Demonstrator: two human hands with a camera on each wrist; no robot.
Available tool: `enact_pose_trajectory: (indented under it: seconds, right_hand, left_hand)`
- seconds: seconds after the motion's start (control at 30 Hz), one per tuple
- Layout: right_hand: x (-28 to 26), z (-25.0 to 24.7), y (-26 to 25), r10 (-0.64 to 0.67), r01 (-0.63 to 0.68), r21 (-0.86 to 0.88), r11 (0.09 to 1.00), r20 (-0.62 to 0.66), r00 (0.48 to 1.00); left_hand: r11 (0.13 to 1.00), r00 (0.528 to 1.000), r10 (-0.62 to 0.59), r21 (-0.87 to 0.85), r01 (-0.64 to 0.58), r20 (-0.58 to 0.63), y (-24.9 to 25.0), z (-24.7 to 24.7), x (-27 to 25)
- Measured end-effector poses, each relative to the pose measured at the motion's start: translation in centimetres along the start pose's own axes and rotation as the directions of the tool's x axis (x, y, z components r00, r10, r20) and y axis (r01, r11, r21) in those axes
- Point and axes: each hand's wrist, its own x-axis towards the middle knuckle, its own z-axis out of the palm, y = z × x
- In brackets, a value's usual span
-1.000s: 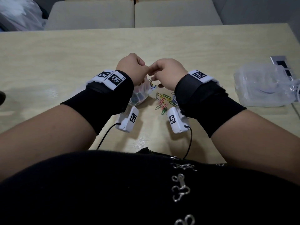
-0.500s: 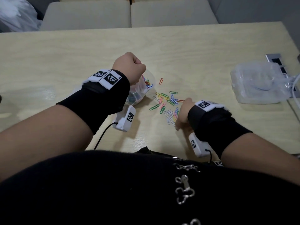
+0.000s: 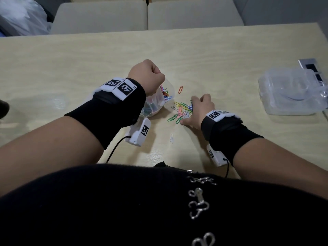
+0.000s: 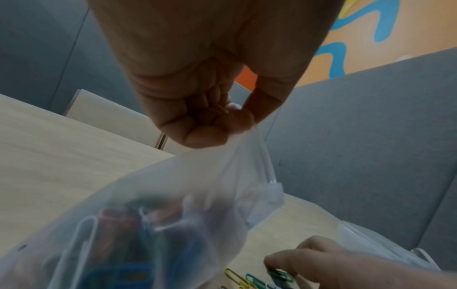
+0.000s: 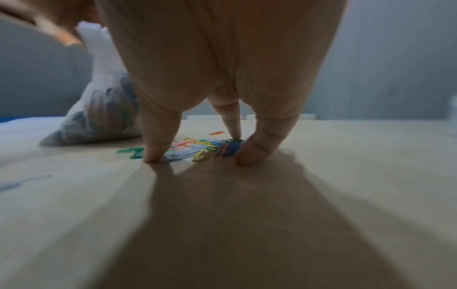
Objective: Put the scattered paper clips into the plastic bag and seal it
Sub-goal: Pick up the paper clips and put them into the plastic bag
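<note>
A clear plastic bag point(image 3: 156, 105) partly filled with coloured clips stands on the table. My left hand point(image 3: 147, 77) grips its top edge in a fist and holds it upright; the left wrist view shows the fingers point(image 4: 210, 125) pinching the film of the bag point(image 4: 173, 215). To its right lies a pile of coloured paper clips point(image 3: 181, 112). My right hand point(image 3: 193, 112) is down over the pile. Its thumb and fingertips point(image 5: 247, 156) stand on the table either side of the clips point(image 5: 197, 148). An orange clip point(image 3: 180, 89) and a white clip point(image 3: 171, 138) lie apart.
A clear plastic box point(image 3: 291, 93) sits at the right of the wooden table point(image 3: 71, 68), beside a socket panel point(image 3: 310, 65). Two chairs point(image 3: 147, 15) stand beyond the far edge. A white bag point(image 3: 21, 16) lies at the upper left.
My right hand left the bag's mouth, dropped to the table and slid onto the clip pile, bunching it. My left hand kept hold of the bag's top.
</note>
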Motion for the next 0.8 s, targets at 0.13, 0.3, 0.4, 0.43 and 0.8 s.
enact_pose_trajectory:
  seconds: [0.13,0.3,0.4,0.43,0.8]
  right_hand:
    - [0.6,0.0,0.1,-0.117,0.117,-0.024,0.993,-0.009,0.993]
    - [1.3,-0.4,0.6,-0.184,0.177,-0.108,0.978,-0.057,0.981]
    - [1.5,-1.0,0.7,-0.193,0.184,-0.175,0.967,-0.037,0.980]
    - [1.6,-1.2,0.8,-0.188,0.179,-0.186,0.966,-0.033,0.982]
    - [1.7,-3.7,1.2,-0.018,0.018,-0.014,1.000,0.022,1.000]
  left_hand:
    - [1.000,1.000,0.007,-0.003,-0.007,0.020,-0.1,0.0,0.2]
    - [1.000,0.999,0.023,-0.016,-0.022,0.031,-0.1,0.0,0.4]
    - [0.999,0.999,0.015,-0.050,-0.013,0.033,-0.1,0.1,0.5]
    - [0.998,0.999,0.015,-0.059,-0.013,0.037,-0.1,0.1,0.6]
    - [0.998,1.000,0.010,-0.063,-0.008,0.029,0.0,0.4,0.8]
